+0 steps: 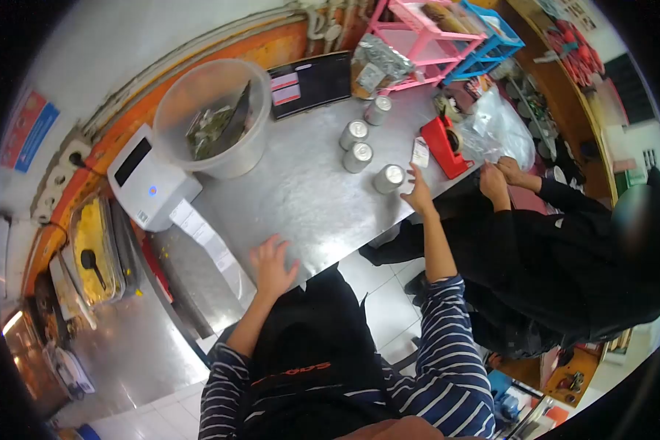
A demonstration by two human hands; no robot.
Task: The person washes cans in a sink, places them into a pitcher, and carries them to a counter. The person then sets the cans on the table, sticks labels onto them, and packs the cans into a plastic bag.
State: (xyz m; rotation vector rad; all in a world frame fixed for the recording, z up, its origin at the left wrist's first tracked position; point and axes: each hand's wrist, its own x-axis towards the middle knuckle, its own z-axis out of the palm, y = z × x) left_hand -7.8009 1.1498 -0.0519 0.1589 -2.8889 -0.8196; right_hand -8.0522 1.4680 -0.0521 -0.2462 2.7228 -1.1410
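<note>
My left hand (273,264) is open at the front edge of the steel counter (293,205), fingers spread and nothing in them. To its left, a strip of printed labels (205,236) hangs from a white label printer (148,180). My right hand (419,195) is open beside the nearest silver can (389,179). Its fingers are apart, and I cannot tell whether they touch the can. Several more upright silver cans stand farther back, including one can (358,157) left of the nearest. A small white label (420,152) lies just beyond my right fingertips.
A red tape dispenser (444,147) and a clear plastic bag (499,128) lie at the right. A co-worker's hands (504,180) are close by on that side. A translucent tub (220,158), a dark screen (323,82) and pink racks (418,44) line the back.
</note>
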